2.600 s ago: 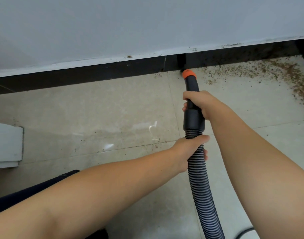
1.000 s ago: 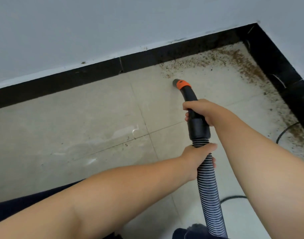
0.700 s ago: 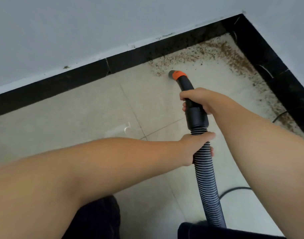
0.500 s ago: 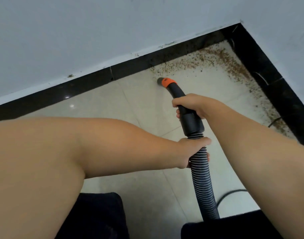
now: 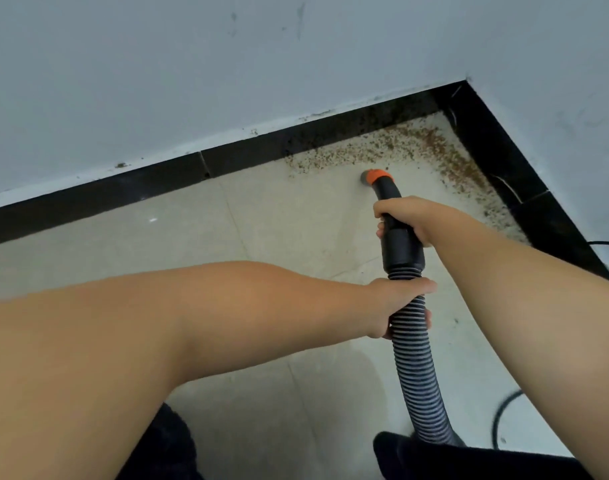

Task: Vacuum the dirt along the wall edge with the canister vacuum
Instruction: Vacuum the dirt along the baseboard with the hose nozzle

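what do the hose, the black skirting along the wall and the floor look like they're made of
Hose: looks like flexible ribbed plastic, grey-black, with even ridges along its length. Skirting: glossy black tile or stone, probably; it shows light glints and a vertical joint line. Floor: pale beige tile with a slight sheen, judging by the thin grout lines and soft reflections.

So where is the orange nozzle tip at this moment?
In the head view, the orange nozzle tip sits right of centre on the tiled floor, just short of the dirt along the black baseboard, ahead of the right hand.
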`<state>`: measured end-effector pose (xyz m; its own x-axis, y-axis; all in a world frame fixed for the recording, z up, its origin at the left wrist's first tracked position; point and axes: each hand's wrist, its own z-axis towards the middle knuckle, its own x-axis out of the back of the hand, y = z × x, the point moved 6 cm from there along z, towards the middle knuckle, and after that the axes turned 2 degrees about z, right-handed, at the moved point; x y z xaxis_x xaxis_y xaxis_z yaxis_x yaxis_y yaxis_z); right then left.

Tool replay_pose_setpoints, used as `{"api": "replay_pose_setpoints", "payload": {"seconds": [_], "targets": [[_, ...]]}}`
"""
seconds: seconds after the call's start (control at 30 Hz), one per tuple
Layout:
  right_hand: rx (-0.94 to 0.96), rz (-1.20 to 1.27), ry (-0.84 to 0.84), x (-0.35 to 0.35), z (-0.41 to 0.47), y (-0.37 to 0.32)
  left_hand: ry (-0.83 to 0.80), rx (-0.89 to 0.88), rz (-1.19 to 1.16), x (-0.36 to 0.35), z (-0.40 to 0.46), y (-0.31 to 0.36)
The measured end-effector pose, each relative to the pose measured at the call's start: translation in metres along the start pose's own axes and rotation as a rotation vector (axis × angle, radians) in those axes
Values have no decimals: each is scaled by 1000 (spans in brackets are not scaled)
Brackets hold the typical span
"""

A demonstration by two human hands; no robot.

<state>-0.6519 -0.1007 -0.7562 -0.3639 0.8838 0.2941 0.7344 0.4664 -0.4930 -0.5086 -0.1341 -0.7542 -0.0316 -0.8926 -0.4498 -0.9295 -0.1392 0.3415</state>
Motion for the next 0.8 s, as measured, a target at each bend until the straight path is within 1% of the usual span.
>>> {"api": "replay_pose_setpoints", "payload": {"seconds": [0.07,0.2,0.37,0.5,0.7,0.8], "targets": [[6,12,-12,19,8,5,8,-7,17,-16,9,3],[36,27,-32,54,26,10,81,-34,-12,-45,29,15],[77,13,-116,68,35,7,141,-79,-65,-68,39,25],[100,-14,-183,49,31,6,165,-92,-111,-61,39,16],[144,-76,-265,-20,13,19,146,-72,-180,-25,26,-26],[147,-54,-282,-40,12,17,150,-85,-199,-10,22,-31]]}}
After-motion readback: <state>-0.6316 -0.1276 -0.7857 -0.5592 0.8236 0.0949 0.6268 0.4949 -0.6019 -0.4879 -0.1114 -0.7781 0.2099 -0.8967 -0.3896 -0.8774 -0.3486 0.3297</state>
